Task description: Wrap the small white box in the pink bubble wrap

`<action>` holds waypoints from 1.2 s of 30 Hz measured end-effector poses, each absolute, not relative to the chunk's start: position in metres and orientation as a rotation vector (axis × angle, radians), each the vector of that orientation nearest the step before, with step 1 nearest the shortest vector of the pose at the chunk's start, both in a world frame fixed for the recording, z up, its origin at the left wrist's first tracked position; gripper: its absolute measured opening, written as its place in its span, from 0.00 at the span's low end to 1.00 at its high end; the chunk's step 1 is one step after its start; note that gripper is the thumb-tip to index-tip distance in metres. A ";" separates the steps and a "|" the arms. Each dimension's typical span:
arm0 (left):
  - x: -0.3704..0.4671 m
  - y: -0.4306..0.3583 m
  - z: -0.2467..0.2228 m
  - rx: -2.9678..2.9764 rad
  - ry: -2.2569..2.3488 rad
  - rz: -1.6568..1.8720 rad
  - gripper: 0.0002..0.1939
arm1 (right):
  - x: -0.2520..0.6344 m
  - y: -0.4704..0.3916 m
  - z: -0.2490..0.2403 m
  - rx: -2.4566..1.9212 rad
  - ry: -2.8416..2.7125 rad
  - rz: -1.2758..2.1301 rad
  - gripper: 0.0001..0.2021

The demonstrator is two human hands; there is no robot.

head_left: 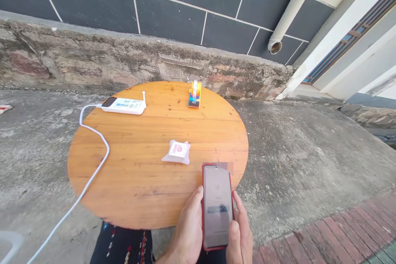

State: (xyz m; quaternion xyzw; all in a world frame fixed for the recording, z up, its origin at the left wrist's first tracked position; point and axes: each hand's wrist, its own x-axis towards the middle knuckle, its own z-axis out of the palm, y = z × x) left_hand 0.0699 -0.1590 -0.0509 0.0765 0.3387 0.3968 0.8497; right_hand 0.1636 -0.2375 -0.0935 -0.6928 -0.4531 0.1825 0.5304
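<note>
A smartphone (pixel 217 210) with a red edge is held upright over the near right edge of the round wooden table. My left hand (pixel 189 227) grips its left side, thumb along the edge. On the other side my right hand (pixel 240 231) holds it, with the thumb by the lower right of the screen and fingers along the edge. The screen is lit but dim, its text too small to read. Beyond the phone lies a small package in pale pink wrap (pixel 178 151), a white label with red print on top.
The wooden table (pixel 139 189) carries a white device (pixel 125 105) at the back left, its white cable (pixel 103 140) running off the left edge. A yellow and blue tape dispenser (pixel 194 94) stands at the back. Behind are a stone ledge (pixel 123 57) and a drainpipe (pixel 287 16).
</note>
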 end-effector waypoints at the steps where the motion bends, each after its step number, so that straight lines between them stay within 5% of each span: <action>1: 0.070 -0.159 -0.051 0.160 0.713 0.836 0.20 | 0.164 -0.238 -0.093 -1.649 -1.086 0.439 0.28; 36: 0.065 -0.149 -0.025 0.097 0.623 0.576 0.27 | 0.175 -0.263 -0.071 -1.639 -0.836 0.689 0.27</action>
